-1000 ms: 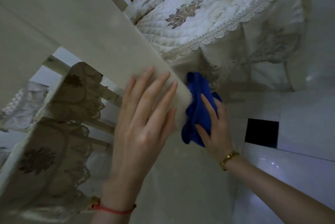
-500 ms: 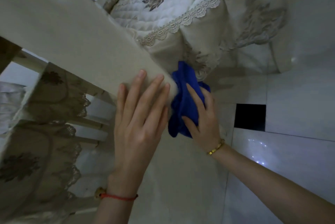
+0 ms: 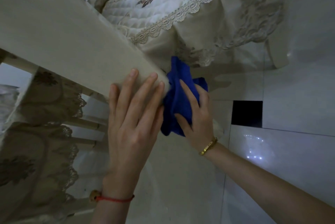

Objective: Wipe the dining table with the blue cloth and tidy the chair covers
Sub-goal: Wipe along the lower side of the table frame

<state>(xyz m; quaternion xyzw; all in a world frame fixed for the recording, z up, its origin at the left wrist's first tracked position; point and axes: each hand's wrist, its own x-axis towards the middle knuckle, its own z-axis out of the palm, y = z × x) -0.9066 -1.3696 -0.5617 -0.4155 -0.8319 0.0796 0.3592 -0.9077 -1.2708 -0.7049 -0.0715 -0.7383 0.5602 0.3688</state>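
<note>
Since earlier I see little shift | left hand (image 3: 132, 124) flat, fingers straight, on cream bench leg (image 3: 76, 46) | right hand (image 3: 196, 115) at 3 o'clock, grip clamped on crumpled blue cloth (image 3: 178, 95)

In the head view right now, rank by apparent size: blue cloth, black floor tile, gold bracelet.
1. blue cloth, partly hidden by the right hand
2. black floor tile
3. gold bracelet
Nearness inflates the cloth and bracelet.

Home dining room: lace-covered chairs (image 3: 190, 6), glossy floor tiles (image 3: 299, 96).

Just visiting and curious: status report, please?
Left hand flat on beam end. Right hand grips blue cloth against its tip. Chair cover hangs close behind.
</note>
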